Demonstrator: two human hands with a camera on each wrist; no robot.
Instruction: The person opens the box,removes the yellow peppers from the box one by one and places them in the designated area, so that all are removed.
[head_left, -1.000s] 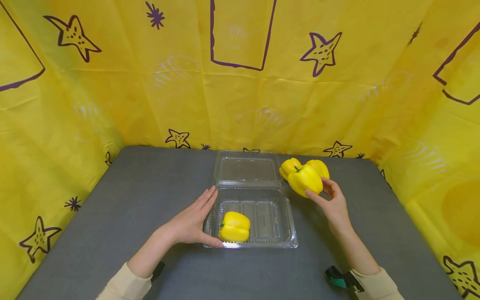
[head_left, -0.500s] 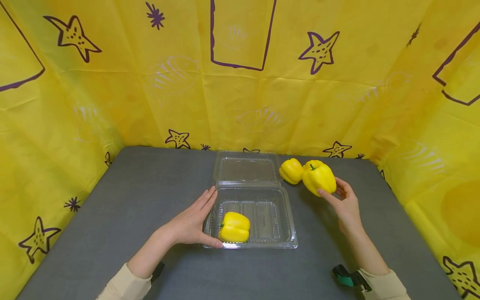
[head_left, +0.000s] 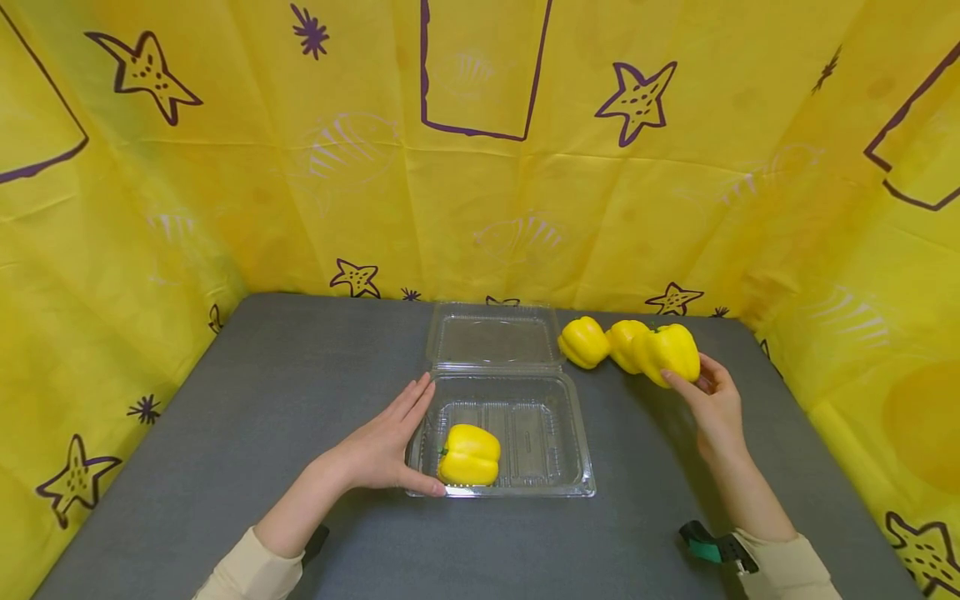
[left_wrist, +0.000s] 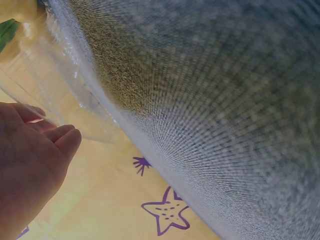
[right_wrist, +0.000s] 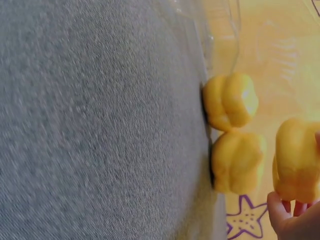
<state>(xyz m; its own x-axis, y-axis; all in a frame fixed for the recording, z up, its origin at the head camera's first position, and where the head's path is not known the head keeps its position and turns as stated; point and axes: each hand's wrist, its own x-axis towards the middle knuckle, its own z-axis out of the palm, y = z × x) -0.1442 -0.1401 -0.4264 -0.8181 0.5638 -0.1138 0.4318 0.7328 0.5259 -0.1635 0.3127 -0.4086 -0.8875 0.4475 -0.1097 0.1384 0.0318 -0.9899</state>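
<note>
My right hand (head_left: 722,412) grips a yellow bell pepper (head_left: 672,353) between thumb and fingers. In the right wrist view this pepper (right_wrist: 296,160) is off the table, apart from two others. Those two, a left pepper (head_left: 583,342) and a right pepper (head_left: 622,343), sit on the table; in the head view the held one partly covers the right one. My left hand (head_left: 378,442) rests along the left side of a clear plastic clamshell container (head_left: 583,433), fingers extended, thumb at its front rim. One yellow pepper (head_left: 470,455) lies on its side in the container's left front part.
The container's clear lid (head_left: 495,337) lies folded back behind its base, with the left loose pepper close to its right edge. A grey table (head_left: 510,550) bears everything. Yellow printed cloth (head_left: 480,183) rises behind and at both sides.
My right hand has moved right with its pepper, away from the container, and the two peppers behind show more fully. My left hand and the container have stayed put.
</note>
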